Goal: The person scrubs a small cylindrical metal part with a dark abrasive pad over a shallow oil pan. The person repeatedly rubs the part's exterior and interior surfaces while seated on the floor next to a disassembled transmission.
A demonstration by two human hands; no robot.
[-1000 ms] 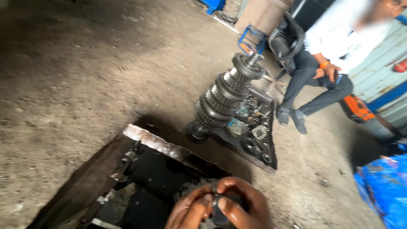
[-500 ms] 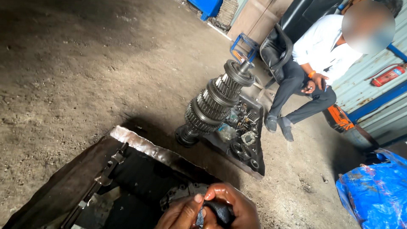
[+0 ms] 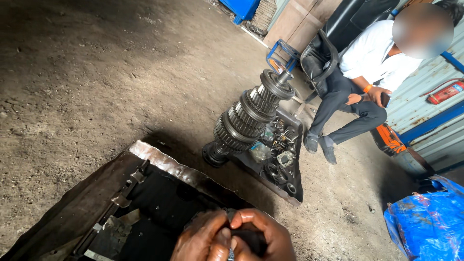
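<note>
Both hands are bunched together at the bottom edge, left hand and right hand each with a clenched grip on a small dark part squeezed between them, mostly hidden by fingers. They're over a black oily metal tray. A gear shaft lies on the floor well beyond, near a seated person.

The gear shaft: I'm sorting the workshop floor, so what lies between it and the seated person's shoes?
In the head view, a dark tray of small metal parts lies between the gear shaft and the shoes.
</note>
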